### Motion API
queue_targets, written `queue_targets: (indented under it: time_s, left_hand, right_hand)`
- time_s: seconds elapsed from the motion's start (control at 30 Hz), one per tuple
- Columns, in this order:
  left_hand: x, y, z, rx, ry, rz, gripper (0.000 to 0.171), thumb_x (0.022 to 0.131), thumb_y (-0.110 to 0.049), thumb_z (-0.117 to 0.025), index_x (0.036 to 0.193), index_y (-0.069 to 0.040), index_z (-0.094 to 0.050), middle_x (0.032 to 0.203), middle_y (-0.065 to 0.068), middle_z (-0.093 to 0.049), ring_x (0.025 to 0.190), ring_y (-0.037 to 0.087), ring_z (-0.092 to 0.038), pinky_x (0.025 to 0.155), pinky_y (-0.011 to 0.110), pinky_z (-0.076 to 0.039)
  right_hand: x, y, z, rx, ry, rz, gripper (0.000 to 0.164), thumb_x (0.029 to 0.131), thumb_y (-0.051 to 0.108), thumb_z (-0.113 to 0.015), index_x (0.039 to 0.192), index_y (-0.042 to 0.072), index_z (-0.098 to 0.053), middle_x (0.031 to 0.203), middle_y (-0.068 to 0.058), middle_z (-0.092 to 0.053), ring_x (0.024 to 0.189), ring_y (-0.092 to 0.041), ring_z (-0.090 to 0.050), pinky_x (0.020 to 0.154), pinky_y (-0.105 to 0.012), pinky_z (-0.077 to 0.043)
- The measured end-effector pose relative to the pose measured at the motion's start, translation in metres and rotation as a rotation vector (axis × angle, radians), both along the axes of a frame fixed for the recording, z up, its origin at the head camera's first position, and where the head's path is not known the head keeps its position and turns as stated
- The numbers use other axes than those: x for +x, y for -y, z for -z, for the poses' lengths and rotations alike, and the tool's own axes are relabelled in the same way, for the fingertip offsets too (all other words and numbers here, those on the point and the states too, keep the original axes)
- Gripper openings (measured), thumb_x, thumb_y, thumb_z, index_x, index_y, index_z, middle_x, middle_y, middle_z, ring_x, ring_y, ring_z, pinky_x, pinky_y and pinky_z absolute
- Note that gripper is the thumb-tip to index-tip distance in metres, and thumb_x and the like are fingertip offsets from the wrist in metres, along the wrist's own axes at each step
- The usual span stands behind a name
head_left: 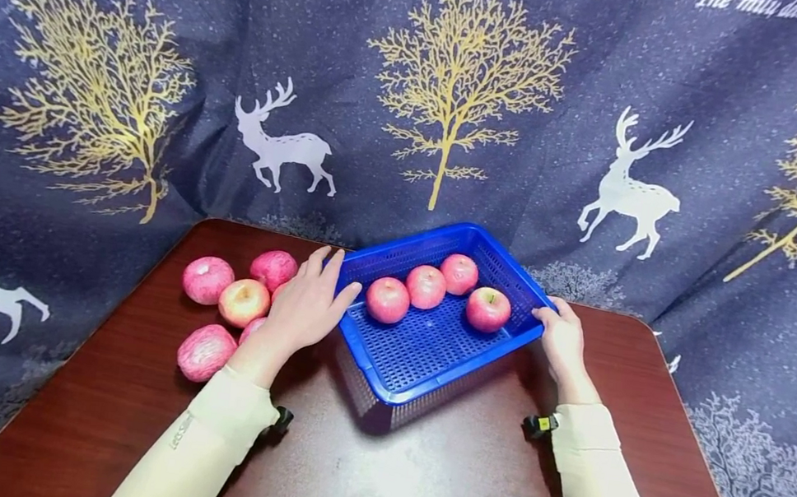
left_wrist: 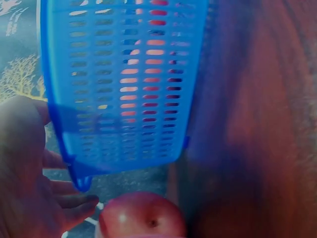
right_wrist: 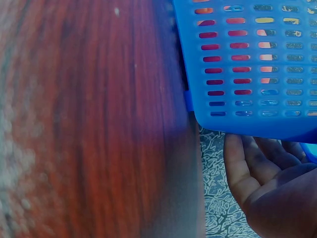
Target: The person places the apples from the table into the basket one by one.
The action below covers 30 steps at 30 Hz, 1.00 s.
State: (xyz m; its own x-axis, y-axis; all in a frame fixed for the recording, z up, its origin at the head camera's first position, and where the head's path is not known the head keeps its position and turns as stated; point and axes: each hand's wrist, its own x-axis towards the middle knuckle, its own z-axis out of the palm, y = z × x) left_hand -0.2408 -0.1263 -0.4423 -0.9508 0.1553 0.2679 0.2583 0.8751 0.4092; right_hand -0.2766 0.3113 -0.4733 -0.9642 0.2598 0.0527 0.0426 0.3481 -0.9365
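Note:
A blue plastic basket [head_left: 422,359] with slotted walls stands at an angle on the table, several red apples inside, one of them an apple [head_left: 488,309] with its stem up. My right hand [head_left: 563,343] grips the basket's right end, thumb over the rim and fingers below it, as the right wrist view shows. At the opposite end is my left hand [head_left: 310,300], its fingers fairly straight and spread along the outside, thumb at the rim. Beside that hand lie loose apples, including a pale yellowish-red apple [head_left: 244,302]; the hand partly covers some of them.
The dark red-brown table [head_left: 414,483] has its back edge just behind the basket. A dark blue cloth [head_left: 419,77] printed with deer and trees hangs behind it. A streaky red apple [head_left: 206,352] lies nearest to the left forearm.

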Motion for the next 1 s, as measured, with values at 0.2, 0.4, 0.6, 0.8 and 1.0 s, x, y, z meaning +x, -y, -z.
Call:
queue_targets:
  time_s: [0.2,0.4,0.6,0.8,1.0]
  left_hand:
    - [0.002,0.015,-0.015,0.049,-0.042,0.004,0.078,0.114,-0.051,-0.054,0.171,0.0,-0.037,0.172,0.03,-0.034,0.153,0.052,-0.043,0.115,0.07,-0.045]
    - [0.003,0.04,-0.029,0.097,-0.066,-0.027,0.077,0.113,-0.048,-0.057,0.171,0.0,-0.038,0.173,0.03,-0.032,0.156,0.052,-0.038,0.116,0.073,-0.042]
    - [0.007,0.073,-0.038,0.149,-0.092,-0.109,0.075,0.112,-0.045,-0.06,0.17,-0.001,-0.04,0.174,0.03,-0.03,0.157,0.054,-0.034,0.118,0.074,-0.036]
    - [0.009,0.101,-0.042,0.148,-0.076,-0.178,0.076,0.112,-0.047,-0.058,0.169,-0.001,-0.041,0.172,0.031,-0.03,0.153,0.057,-0.035,0.113,0.077,-0.038]
    - [0.012,0.125,-0.045,0.156,-0.072,-0.246,0.073,0.109,-0.041,-0.062,0.167,-0.001,-0.044,0.17,0.034,-0.033,0.151,0.06,-0.036,0.11,0.078,-0.039]
  right_hand:
    - [0.0,0.0,0.0,0.011,-0.001,0.004,0.038,0.106,0.015,-0.057,0.138,-0.002,-0.068,0.13,-0.028,-0.068,0.102,-0.025,-0.064,0.085,-0.021,-0.049]
    - [0.001,0.0,-0.001,0.019,0.011,0.005,0.039,0.107,0.017,-0.057,0.139,-0.002,-0.067,0.131,-0.028,-0.068,0.103,-0.027,-0.064,0.085,-0.022,-0.049]
    - [0.001,0.0,0.0,0.012,0.005,-0.011,0.039,0.107,0.016,-0.056,0.139,-0.004,-0.067,0.13,-0.029,-0.068,0.104,-0.028,-0.064,0.085,-0.022,-0.049]
    - [0.001,-0.001,0.0,0.006,0.0,-0.013,0.038,0.107,0.016,-0.056,0.138,-0.004,-0.067,0.13,-0.03,-0.068,0.105,-0.029,-0.063,0.085,-0.022,-0.049]
    - [0.001,-0.002,-0.001,0.01,0.008,-0.02,0.039,0.108,0.017,-0.055,0.14,-0.003,-0.066,0.131,-0.029,-0.067,0.108,-0.033,-0.064,0.086,-0.022,-0.049]
